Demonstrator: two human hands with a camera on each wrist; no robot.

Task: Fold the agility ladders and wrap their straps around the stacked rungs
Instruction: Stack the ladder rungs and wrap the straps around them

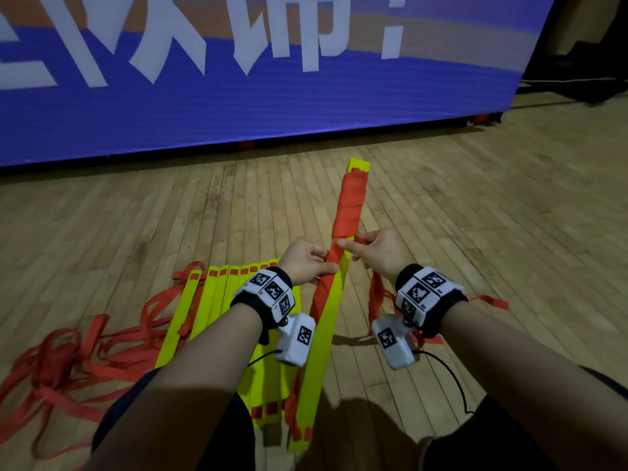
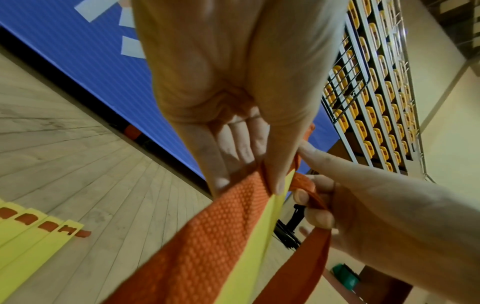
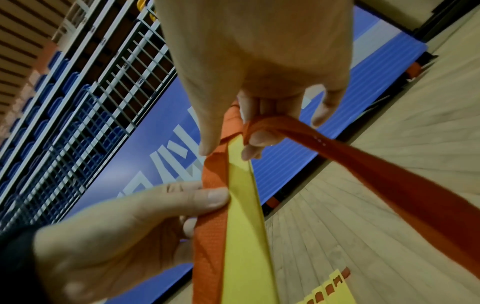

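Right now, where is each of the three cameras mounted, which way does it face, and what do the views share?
Head: worn on the head, looking forward and down at the wooden floor; both forearms, left hand and right hand show.
Left wrist: under the left hand, looking along its fingers at the orange woven strap.
Right wrist: under the right hand, looking along it at the stacked yellow plastic rungs.
All three share both hands, strap, rungs and the blue banner.

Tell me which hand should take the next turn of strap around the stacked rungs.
Right. The right hand already pinches the loose orange strap beside the stacked rungs, free to carry it round. The left hand grips the bundle, thumb pressing the last wrap flat; probably best kept anchoring.
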